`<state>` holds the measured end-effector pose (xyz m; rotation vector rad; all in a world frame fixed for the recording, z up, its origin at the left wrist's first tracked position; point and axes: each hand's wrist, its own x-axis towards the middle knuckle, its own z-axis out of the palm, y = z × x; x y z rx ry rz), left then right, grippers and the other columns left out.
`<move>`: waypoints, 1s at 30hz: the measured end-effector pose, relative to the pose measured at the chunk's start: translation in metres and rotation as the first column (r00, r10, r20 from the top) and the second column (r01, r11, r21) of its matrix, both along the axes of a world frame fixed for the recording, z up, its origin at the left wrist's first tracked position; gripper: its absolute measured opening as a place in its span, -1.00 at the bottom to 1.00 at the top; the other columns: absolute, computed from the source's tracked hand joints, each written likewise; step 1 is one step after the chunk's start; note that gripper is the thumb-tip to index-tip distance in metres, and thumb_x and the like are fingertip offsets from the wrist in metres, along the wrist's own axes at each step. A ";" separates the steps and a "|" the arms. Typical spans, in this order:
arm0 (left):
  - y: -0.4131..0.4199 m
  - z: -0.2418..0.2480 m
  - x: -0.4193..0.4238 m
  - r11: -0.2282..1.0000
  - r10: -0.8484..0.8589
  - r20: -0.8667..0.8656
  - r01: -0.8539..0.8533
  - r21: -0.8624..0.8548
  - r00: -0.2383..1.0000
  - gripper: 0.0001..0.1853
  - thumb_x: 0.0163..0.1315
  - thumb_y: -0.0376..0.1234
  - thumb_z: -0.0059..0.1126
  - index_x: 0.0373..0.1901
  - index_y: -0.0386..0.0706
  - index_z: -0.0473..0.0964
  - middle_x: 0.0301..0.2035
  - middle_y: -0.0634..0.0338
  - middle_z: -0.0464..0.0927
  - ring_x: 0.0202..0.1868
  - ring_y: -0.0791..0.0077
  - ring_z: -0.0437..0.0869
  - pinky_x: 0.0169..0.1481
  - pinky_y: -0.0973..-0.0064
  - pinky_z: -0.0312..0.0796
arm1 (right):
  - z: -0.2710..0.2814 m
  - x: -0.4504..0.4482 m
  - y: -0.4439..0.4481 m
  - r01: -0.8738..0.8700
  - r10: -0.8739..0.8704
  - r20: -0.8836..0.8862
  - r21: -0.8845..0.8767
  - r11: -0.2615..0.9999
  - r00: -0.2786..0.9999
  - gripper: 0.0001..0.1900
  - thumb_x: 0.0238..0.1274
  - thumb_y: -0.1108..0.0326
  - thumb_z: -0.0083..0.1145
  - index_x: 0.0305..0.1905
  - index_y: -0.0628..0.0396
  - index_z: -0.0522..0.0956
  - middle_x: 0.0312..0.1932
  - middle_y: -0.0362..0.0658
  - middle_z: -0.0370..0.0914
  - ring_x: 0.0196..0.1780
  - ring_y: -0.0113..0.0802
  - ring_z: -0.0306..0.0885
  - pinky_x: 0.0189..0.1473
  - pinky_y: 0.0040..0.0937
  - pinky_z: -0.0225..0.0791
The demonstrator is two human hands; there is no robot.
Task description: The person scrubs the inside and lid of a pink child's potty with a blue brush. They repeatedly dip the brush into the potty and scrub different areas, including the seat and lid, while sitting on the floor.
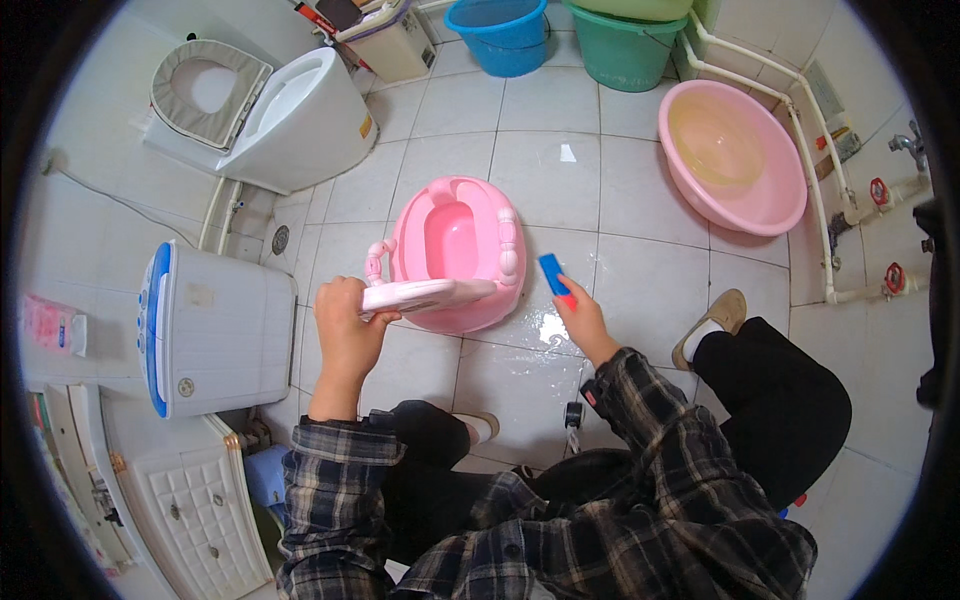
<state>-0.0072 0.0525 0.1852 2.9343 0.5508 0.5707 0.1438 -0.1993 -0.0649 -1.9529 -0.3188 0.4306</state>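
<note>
A pink plastic child's potty (459,300) stands on the tiled floor in front of me. Its pale pink backrest or lid (420,296) rises on the side nearest me, and my left hand (346,319) grips the left end of that part. Two bead-like armrests flank the pink bowl (454,238), which is open at the top. To the right of the potty, my right hand (583,315) holds a small blue and red scrubbing brush (553,274) by its red end. The brush is apart from the potty. What its underside looks like is hidden.
Wet tile (555,330) shines right of the potty. A toilet (300,127) and a small washing machine (225,330) stand left. Farther off are a blue bucket (504,45), a green bucket (628,56) and, at right, a pink basin (780,202) near white pipes (817,232).
</note>
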 end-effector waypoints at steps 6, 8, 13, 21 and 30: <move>-0.001 -0.001 0.001 1.000 0.013 0.004 -0.013 0.010 1.000 -0.48 -0.37 -0.26 0.61 -0.45 -0.19 0.39 -0.40 0.09 0.44 -0.27 0.05 0.40 -0.17 0.18 0.24 | 0.012 0.037 0.063 -0.224 0.222 0.043 0.050 0.973 0.974 -0.58 0.33 0.22 0.12 0.26 -0.09 0.49 -0.08 0.16 0.62 -0.07 0.11 0.61 -0.05 -0.16 0.47; -0.002 0.000 0.002 0.999 0.030 -0.006 -0.030 0.014 1.000 -0.47 -0.38 -0.27 0.61 -0.45 -0.19 0.39 -0.40 0.08 0.43 -0.27 0.05 0.40 -0.17 0.18 0.24 | 0.011 0.026 0.058 -0.248 0.246 -0.045 -0.052 0.967 0.968 -0.58 0.33 0.21 0.12 0.27 -0.13 0.49 -0.09 0.17 0.62 -0.08 0.12 0.61 -0.07 -0.14 0.47; 0.003 -0.002 0.008 1.000 0.015 0.016 -0.015 -0.024 1.000 -0.48 -0.37 -0.28 0.61 -0.44 -0.19 0.39 -0.40 0.09 0.43 -0.28 0.05 0.39 -0.18 0.18 0.24 | 0.005 -0.010 0.033 -0.118 0.118 0.020 0.010 0.993 0.993 -0.57 0.34 0.21 0.13 0.29 -0.26 0.47 -0.20 0.12 0.64 -0.19 0.12 0.63 -0.18 -0.03 0.48; 0.000 -0.001 -0.001 1.000 -0.013 0.017 0.013 -0.016 1.000 -0.47 -0.36 -0.27 0.61 -0.42 -0.19 0.38 -0.39 0.10 0.42 -0.29 0.05 0.39 -0.20 0.19 0.22 | 0.018 0.082 0.081 -0.390 0.475 0.252 -0.321 0.863 0.844 -0.65 0.33 0.16 0.02 0.18 -0.31 0.53 -0.33 0.04 0.64 -0.28 0.11 0.61 -0.27 0.01 0.45; 0.015 0.003 0.023 1.000 -0.005 -0.029 0.004 -0.025 1.000 -0.45 -0.37 -0.21 0.60 -0.41 -0.20 0.39 -0.39 0.08 0.43 -0.28 0.04 0.40 -0.18 0.18 0.23 | -0.002 0.058 0.052 -0.287 0.327 0.214 -0.197 0.937 0.921 -0.56 0.34 0.17 0.10 0.30 -0.36 0.45 -0.32 0.11 0.63 -0.32 0.13 0.62 -0.28 0.00 0.46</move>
